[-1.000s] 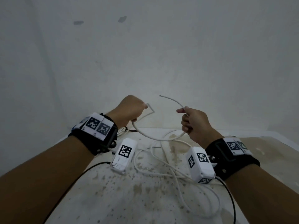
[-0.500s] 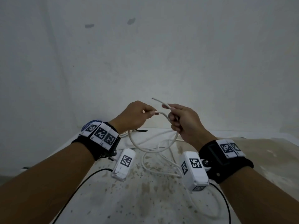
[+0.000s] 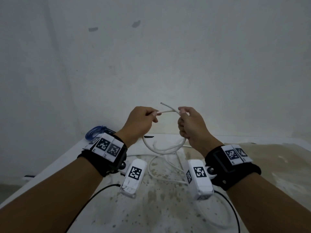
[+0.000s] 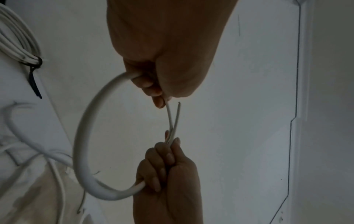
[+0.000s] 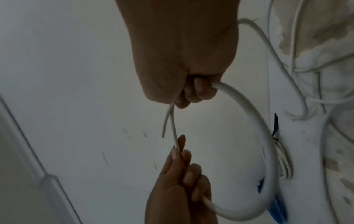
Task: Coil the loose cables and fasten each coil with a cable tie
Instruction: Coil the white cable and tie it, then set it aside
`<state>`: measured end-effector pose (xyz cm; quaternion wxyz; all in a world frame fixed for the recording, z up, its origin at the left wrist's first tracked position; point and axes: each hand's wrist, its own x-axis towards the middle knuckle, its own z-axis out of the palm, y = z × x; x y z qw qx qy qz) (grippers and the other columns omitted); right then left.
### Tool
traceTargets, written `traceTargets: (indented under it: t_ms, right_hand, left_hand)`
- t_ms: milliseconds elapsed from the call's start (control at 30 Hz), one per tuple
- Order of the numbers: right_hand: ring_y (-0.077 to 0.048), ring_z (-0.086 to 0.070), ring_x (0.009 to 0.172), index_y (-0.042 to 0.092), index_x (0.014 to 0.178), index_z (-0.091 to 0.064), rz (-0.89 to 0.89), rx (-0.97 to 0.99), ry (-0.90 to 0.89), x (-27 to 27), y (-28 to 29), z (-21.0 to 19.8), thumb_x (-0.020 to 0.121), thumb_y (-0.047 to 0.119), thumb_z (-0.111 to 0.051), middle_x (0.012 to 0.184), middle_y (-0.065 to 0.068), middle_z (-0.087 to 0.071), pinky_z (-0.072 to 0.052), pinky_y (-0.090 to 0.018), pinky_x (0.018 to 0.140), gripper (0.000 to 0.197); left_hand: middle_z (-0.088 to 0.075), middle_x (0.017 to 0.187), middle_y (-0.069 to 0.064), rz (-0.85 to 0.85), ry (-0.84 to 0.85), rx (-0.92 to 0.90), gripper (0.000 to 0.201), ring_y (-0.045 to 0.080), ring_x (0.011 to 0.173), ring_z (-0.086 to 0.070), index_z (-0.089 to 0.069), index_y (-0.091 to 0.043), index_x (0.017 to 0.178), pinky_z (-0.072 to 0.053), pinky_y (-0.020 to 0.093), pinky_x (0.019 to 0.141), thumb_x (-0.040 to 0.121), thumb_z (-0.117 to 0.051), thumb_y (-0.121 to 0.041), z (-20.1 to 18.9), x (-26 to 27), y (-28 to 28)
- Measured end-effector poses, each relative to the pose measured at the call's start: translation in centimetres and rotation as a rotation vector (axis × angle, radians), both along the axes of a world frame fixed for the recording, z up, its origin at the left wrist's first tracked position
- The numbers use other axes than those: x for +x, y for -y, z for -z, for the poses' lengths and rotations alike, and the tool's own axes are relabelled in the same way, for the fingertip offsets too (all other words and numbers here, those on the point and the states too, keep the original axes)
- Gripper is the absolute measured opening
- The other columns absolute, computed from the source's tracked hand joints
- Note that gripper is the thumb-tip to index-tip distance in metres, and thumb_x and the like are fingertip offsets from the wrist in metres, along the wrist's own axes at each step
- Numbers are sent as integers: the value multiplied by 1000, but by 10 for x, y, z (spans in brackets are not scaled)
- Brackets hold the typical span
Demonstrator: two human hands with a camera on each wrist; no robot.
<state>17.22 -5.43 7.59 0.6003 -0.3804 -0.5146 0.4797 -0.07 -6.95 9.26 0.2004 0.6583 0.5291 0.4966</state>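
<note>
A loose white cable [image 3: 162, 148] is bent into one round loop between my hands above the table. My left hand [image 3: 154, 115] grips the cable on the loop's left side, seen up close in the left wrist view as the left hand [image 4: 151, 91]. My right hand [image 3: 180, 113] holds the crossing where the cable's free end [image 3: 161, 103] meets the loop; in its own view the right hand [image 5: 184, 98] clasps both strands. The loop [image 5: 258, 128] hangs below the fists, and the rest of the cable trails onto the table.
The stained white table [image 3: 168, 207] carries more slack white cable. A blue coil [image 3: 94, 132] lies at its far left corner. A tied white coil [image 4: 17, 48] with a black cable tie [image 4: 34, 75] lies near it. A bare wall stands close behind.
One second ago my hands were apart with the loop open. They came together and closed the loop, and now my left hand has slid a little left along the cable.
</note>
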Motion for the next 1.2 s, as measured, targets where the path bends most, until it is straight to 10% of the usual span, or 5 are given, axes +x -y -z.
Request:
traceTargets:
  t_ms: [467,633,867,1100,1200]
  right_hand:
    - [-18,-55,46,11,100,-56,-51,111,301,-4,12,-1,105,27,-44,63,-9,-65,-48,-29,45,20]
    - [-21,-57,67,23,85,-61,691,417,879,20,6,-10,97,50,-48,63,6,-57,-36,-29,64,32]
    - [-17,-71,74,4,105,-72,-306,172,601,17,6,-26,101,46,-48,84,-5,-75,-57,-28,76,48]
    - [-13,-53,53,5,83,-64,-408,16,465,20,-2,-19,102,32,-52,57,-1,-51,-60,-39,80,35]
    - [-14,-50,51,9,80,-59,-325,13,314,23,-7,-20,103,30,-50,57,0,-50,-58,-37,72,33]
  left_hand:
    - [-41,64,9,9,30,83,42,13,54,-34,-67,-8,66,-30,30,57,92,-64,-41,-10,22,5]
    - [-48,57,1,-15,-35,92,34,4,46,-40,-76,-20,71,-37,25,58,91,-65,-45,-9,15,3]
    - [-35,51,1,47,-112,199,57,10,47,-30,-54,1,60,-28,30,51,93,-62,-44,-7,18,4]
    - [-56,57,-1,9,-100,163,44,6,49,-45,-69,-12,68,-38,28,58,94,-60,-46,0,22,4]
    - [-69,88,2,-133,-66,89,55,17,81,-62,-67,-11,91,-51,38,79,98,-41,-59,0,19,1]
